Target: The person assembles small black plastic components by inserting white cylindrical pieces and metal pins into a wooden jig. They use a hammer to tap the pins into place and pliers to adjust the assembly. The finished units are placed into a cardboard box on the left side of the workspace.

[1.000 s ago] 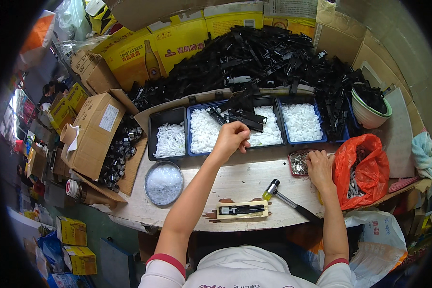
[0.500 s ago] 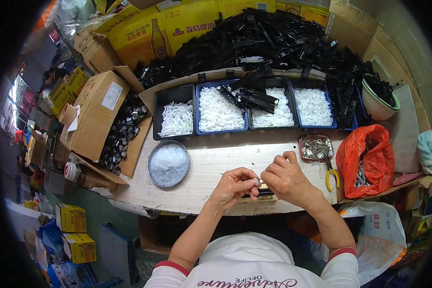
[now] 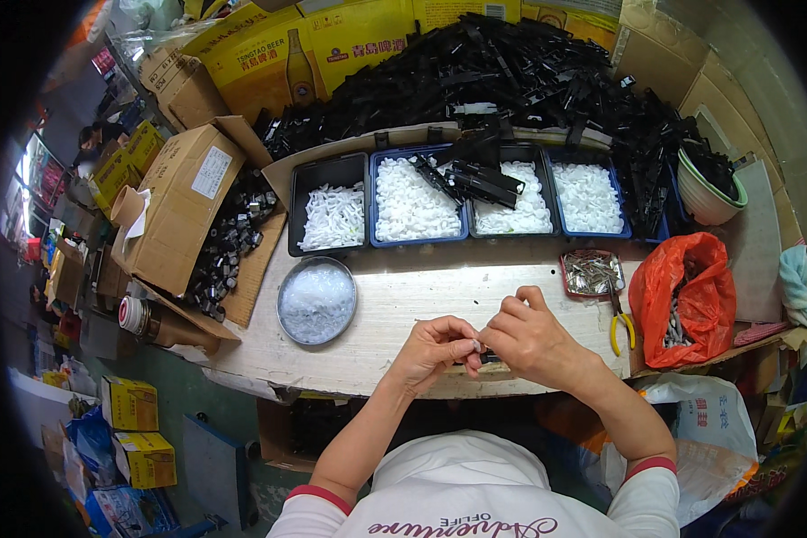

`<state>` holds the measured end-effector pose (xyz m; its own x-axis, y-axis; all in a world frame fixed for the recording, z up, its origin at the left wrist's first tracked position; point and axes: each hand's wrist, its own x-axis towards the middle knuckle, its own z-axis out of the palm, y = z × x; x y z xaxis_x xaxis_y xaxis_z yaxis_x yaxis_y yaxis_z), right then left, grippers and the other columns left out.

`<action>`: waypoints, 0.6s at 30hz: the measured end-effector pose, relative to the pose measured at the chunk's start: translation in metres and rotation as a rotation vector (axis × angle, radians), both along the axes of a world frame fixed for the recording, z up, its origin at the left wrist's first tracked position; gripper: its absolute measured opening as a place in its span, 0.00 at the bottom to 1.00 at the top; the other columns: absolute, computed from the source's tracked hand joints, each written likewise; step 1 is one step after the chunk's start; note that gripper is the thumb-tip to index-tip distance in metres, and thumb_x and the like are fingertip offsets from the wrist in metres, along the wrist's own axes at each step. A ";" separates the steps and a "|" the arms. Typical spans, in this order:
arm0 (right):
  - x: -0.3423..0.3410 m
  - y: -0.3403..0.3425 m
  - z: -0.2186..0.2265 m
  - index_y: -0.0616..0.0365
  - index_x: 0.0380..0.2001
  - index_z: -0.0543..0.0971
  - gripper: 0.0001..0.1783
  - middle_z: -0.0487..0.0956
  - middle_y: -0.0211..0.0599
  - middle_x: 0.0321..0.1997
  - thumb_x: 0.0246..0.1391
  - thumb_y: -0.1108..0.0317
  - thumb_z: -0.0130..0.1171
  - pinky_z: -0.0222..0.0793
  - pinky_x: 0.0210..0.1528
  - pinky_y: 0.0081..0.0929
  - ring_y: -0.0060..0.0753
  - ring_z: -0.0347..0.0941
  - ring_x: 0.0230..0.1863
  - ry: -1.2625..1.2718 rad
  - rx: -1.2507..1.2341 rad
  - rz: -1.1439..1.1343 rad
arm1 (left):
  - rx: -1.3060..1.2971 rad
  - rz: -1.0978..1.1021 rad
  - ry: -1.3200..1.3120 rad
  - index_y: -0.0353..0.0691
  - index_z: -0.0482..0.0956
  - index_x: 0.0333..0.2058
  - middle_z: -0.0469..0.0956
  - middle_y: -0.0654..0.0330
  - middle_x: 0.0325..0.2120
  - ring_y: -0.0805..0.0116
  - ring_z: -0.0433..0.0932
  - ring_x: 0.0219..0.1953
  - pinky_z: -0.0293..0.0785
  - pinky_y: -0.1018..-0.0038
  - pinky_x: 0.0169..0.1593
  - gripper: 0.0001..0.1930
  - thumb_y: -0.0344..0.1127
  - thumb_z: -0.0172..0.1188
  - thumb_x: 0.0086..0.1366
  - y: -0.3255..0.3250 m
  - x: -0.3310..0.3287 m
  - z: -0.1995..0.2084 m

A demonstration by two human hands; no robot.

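My left hand (image 3: 439, 351) and my right hand (image 3: 529, 339) meet over the near edge of the pale worktable (image 3: 394, 309). Thumb and fingertips of the left are pinched on a small white plastic piece (image 3: 477, 345). Against the same spot press the curled fingers of my right hand; whatever they grip is hidden behind them. A bit of something black (image 3: 490, 357) shows under the fingertips, too covered to name. To the left of the hands stands a round metal dish (image 3: 353, 314) of small clear pieces.
Trays of white plastic parts (image 3: 419, 202) line the back, below a heap of black plastic parts (image 3: 529, 81). At right lie a red dish of small metal pins (image 3: 592, 272), yellow-handled pliers (image 3: 620, 332) and a red plastic bag (image 3: 650, 296). A cardboard box (image 3: 175, 211) leans at left.
My hands have drawn slightly closer together, with the right shifting a little left. Less of the white piece and the black thing shows between them now.
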<state>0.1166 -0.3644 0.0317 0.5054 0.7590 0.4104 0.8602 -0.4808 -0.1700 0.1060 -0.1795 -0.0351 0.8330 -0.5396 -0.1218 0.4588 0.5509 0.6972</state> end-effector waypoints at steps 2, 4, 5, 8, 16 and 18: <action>0.000 -0.002 -0.003 0.56 0.26 0.73 0.10 0.69 0.30 0.22 0.33 0.75 0.56 0.56 0.38 0.30 0.31 0.64 0.29 0.136 0.152 0.001 | 0.006 0.021 -0.022 0.32 0.74 0.31 0.74 0.56 0.25 0.70 0.76 0.26 0.77 0.75 0.29 0.04 0.23 0.55 0.55 0.002 -0.001 0.003; -0.001 -0.001 -0.016 0.55 0.26 0.73 0.11 0.70 0.30 0.23 0.32 0.75 0.58 0.55 0.37 0.30 0.31 0.64 0.29 0.157 0.220 -0.041 | 0.100 0.076 -0.136 0.31 0.74 0.31 0.74 0.56 0.25 0.71 0.76 0.27 0.76 0.76 0.30 0.04 0.23 0.53 0.56 0.000 -0.003 0.001; -0.003 -0.001 -0.022 0.55 0.26 0.74 0.12 0.71 0.30 0.23 0.32 0.76 0.59 0.55 0.36 0.29 0.31 0.64 0.28 0.169 0.253 -0.065 | 0.147 0.101 -0.190 0.31 0.74 0.31 0.74 0.57 0.26 0.71 0.76 0.28 0.76 0.77 0.31 0.04 0.23 0.53 0.56 -0.001 -0.004 0.000; -0.007 0.001 -0.031 0.56 0.26 0.74 0.10 0.72 0.30 0.24 0.34 0.75 0.60 0.54 0.35 0.29 0.31 0.64 0.27 0.206 0.382 -0.118 | 0.327 0.216 -0.394 0.31 0.74 0.31 0.74 0.58 0.27 0.71 0.76 0.29 0.76 0.79 0.32 0.04 0.22 0.52 0.57 -0.003 -0.010 -0.001; -0.027 0.017 -0.046 0.55 0.24 0.73 0.07 0.71 0.29 0.23 0.37 0.74 0.59 0.51 0.34 0.28 0.30 0.64 0.27 0.203 0.400 -0.271 | 0.797 0.453 -0.890 0.34 0.75 0.32 0.75 0.58 0.28 0.68 0.74 0.28 0.71 0.78 0.33 0.10 0.17 0.53 0.51 -0.002 -0.021 -0.001; -0.029 0.018 -0.051 0.55 0.24 0.73 0.07 0.71 0.28 0.23 0.37 0.73 0.59 0.51 0.35 0.29 0.30 0.64 0.28 0.224 0.377 -0.269 | 0.902 0.437 -0.979 0.36 0.75 0.32 0.75 0.59 0.29 0.67 0.73 0.30 0.67 0.75 0.35 0.10 0.19 0.55 0.49 0.001 -0.022 0.000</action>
<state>0.0880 -0.3469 -0.0198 0.7692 0.4104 0.4898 0.6372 -0.5501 -0.5397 0.0837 -0.1786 -0.0348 0.8589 -0.2664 0.4374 -0.5034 -0.2821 0.8167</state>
